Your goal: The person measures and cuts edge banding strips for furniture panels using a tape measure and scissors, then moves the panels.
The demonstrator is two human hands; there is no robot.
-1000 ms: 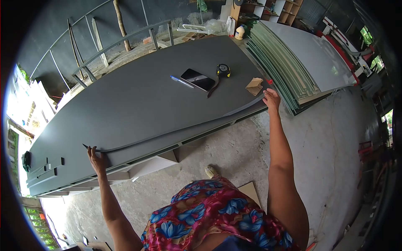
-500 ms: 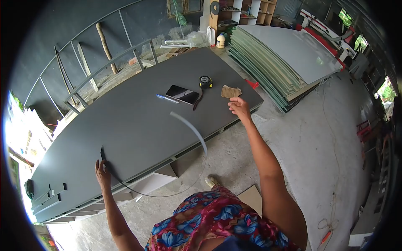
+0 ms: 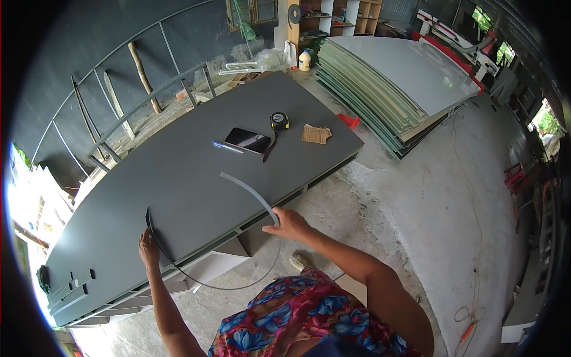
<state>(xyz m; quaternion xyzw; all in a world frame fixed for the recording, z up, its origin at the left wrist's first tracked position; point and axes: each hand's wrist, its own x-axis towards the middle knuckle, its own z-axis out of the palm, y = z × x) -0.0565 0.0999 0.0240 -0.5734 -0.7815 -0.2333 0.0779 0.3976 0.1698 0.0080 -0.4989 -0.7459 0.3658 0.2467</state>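
A thin grey strip (image 3: 247, 188) bends in a loop past the front edge of the dark grey panel (image 3: 196, 154). My left hand (image 3: 148, 247) is closed on the strip near its left end, at the panel's front edge. My right hand (image 3: 288, 224) pinches the same strip close to its other end, which curves up over the panel. On the panel lie a phone (image 3: 248, 140), a blue and white pen (image 3: 227, 147), a tape measure (image 3: 278, 121) and a piece of brown cardboard (image 3: 316, 134).
Small dark strips (image 3: 74, 285) lie at the panel's far left. Stacked boards (image 3: 380, 89) stand at the back right, with a white bottle (image 3: 304, 60) beside them. A metal frame (image 3: 160, 89) leans behind the panel. A cord (image 3: 470, 315) lies on the floor at right.
My right hand has come left and down from beside the cardboard and taken hold of the strip. My left hand stays on the strip's other end.
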